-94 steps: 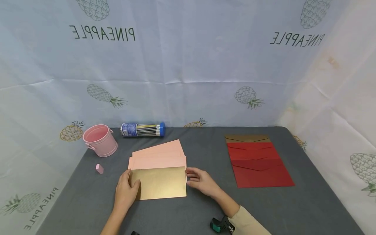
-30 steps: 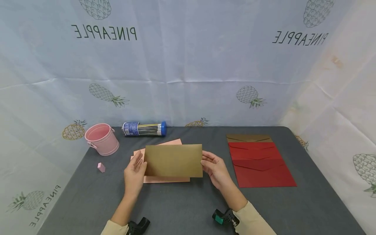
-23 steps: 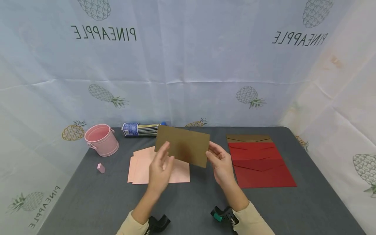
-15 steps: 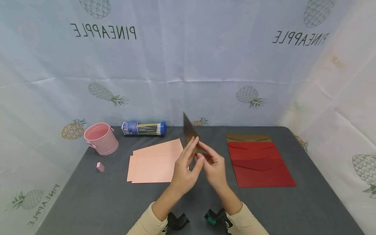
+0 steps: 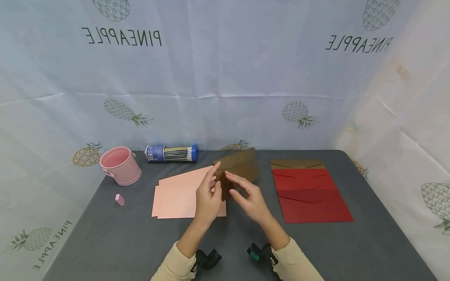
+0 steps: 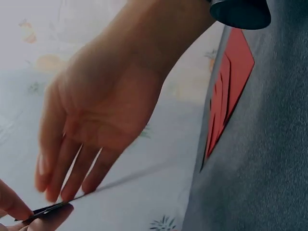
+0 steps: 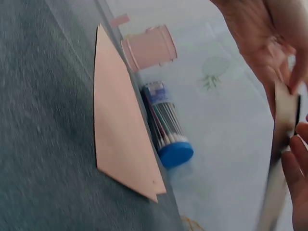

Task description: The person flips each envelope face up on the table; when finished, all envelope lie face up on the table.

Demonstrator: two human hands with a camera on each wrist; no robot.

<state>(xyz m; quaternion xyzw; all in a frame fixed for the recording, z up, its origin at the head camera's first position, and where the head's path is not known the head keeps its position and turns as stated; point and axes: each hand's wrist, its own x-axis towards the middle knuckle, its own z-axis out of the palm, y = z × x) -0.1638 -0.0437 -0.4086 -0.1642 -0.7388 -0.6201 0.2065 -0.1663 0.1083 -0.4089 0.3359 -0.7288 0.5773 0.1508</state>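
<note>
A gold envelope (image 5: 242, 164) is held up over the table, its far part blurred. My left hand (image 5: 208, 197) pinches its near left edge; in the left wrist view those fingertips (image 6: 14, 204) grip the thin dark edge of the envelope (image 6: 48, 210). My right hand (image 5: 250, 197) is at the envelope's near side with its fingers extended; the left wrist view shows its palm (image 6: 98, 106) and fingertips right at the edge. Below and to the left, flat peach-pink paper pieces (image 5: 183, 199) lie overlapping on the dark table (image 5: 105, 246).
Red envelopes (image 5: 313, 207) overlap with another gold envelope (image 5: 297, 164) at the right. Toward the back left stand a pink bucket (image 5: 121, 168) and, lying down, a clear tube of pencils (image 5: 172, 153). A small pink block (image 5: 120, 199) sits before the bucket. A patterned cloth (image 5: 218, 74) hangs behind.
The gold envelope was lifted off the peach-pink pieces, swung edge-on between both hands, and now shows a broad side again, leaning right. My left hand moved right, then slightly back left.
</note>
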